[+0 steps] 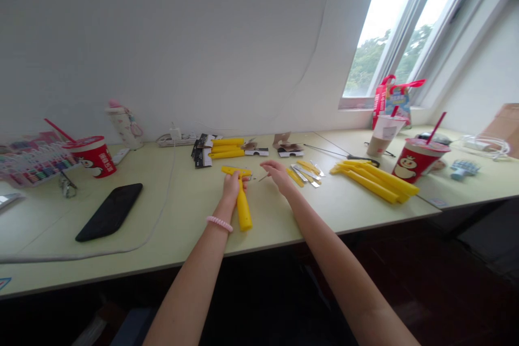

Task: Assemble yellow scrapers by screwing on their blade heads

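Note:
My left hand [231, 188] is closed around the neck of a yellow T-shaped scraper [244, 211], whose wide head points away from me and whose thick handle points toward me. Small metal bits show by its head at the right. Just to the right, my right hand [275, 174] pinches a thin metal rod [263, 177], too small to name exactly. Beyond my right fingers lie several loose flat blades [310, 175], some silver and some yellow. Further right is a pile of yellow scraper handles [373, 179].
Packaged yellow scrapers [227, 148] with black cards lie at the back, beside opened cardboard packaging [288, 147]. A black phone [110, 212], a cable and a red cup [95, 158] are at left. Another red cup [417, 161] and a pale cup [385, 135] stand at right.

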Available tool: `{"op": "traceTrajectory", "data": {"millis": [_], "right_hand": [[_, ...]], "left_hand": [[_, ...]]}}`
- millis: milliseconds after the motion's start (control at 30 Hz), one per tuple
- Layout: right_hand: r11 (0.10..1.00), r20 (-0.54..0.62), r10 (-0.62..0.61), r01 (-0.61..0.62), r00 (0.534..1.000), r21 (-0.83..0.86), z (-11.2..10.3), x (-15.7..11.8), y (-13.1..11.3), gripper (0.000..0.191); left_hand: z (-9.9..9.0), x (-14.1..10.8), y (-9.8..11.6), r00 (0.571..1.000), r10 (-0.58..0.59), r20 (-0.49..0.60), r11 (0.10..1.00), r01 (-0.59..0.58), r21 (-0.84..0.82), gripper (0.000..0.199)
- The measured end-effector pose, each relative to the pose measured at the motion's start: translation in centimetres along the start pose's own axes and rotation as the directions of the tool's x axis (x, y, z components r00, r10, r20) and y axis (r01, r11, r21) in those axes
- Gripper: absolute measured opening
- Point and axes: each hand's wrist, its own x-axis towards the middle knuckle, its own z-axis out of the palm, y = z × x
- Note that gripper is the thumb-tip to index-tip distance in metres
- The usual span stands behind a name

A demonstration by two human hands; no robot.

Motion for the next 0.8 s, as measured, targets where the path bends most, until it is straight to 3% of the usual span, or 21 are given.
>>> {"op": "traceTrajectory", "data": {"millis": [33, 100, 233, 367, 800], "right_hand": [[0.985, -0.057, -0.062, 0.051, 0.996, -0.163, 0.1, 0.1, 0.1, 0.019], [0.881, -0.052, -0.162, 0.121, 0.985, -0.458, 0.3, 0.1, 0.3, 0.02], [0.676, 0.099, -0.207, 0.215, 0.973, -0.705, 1.6, 0.2, -0.1, 0.024], [0.599, 0.096, -0.112, 0.144, 0.989, -0.788, 3.2, 0.5, -0.7, 0.024], [0.628, 0.028, 0.007, 0.017, 1.0, -0.778, 3.6, 1.2, -1.2, 0.024]], "left_hand": [[-0.1, 0.2, 0.1, 0.998, 0.003, -0.069, 1.0, -0.005, -0.022, 0.005], [-0.4, 0.4, 0.2, 0.991, -0.004, -0.132, 0.999, -0.002, -0.048, 0.003], [-0.4, 0.4, 0.2, 0.993, -0.02, -0.114, 1.0, 0.018, -0.017, 0.004], [-0.2, 0.4, -0.1, 0.998, -0.025, -0.064, 1.0, 0.024, -0.009, 0.004], [-0.1, 0.1, -0.1, 0.999, -0.017, 0.038, 1.0, 0.017, 0.001, 0.005]]}}
